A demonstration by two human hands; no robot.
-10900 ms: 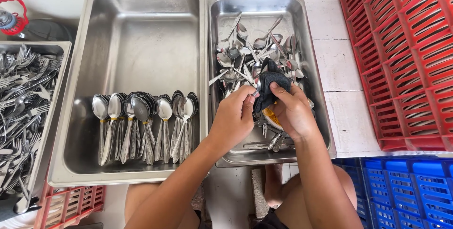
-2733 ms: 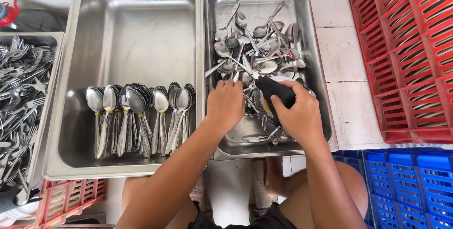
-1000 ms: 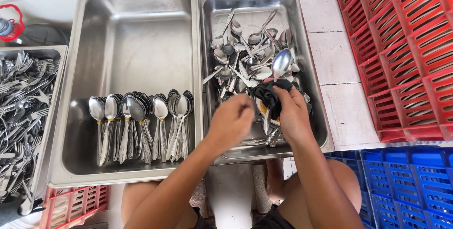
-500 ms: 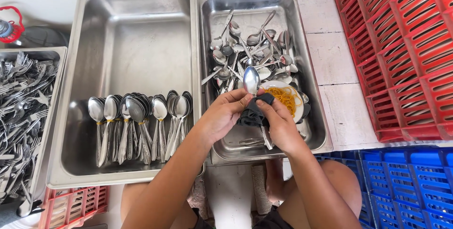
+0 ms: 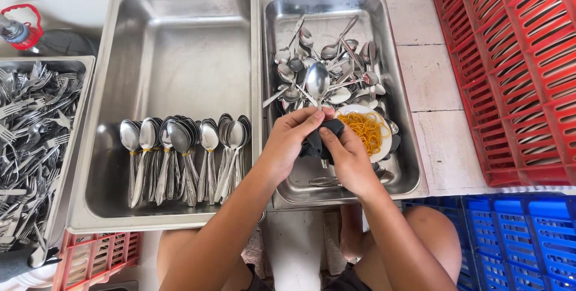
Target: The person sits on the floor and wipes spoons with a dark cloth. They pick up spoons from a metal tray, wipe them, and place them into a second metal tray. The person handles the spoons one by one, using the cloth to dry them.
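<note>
Head view: bundled spoons (image 5: 180,153) lie in the big steel tray (image 5: 174,45); over the right tray (image 5: 399,117) the left hand (image 5: 288,141) pinches a spoon (image 5: 317,81) while the right hand (image 5: 348,159) wraps a dark cloth (image 5: 315,141) round its handle. Best to grip firmly and wipe along its full length.

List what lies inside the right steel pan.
The right steel pan holds a heap of loose spoons and a white dish of orange rubber bands. Both hands and a dark cloth cover the pan's near middle.
</note>
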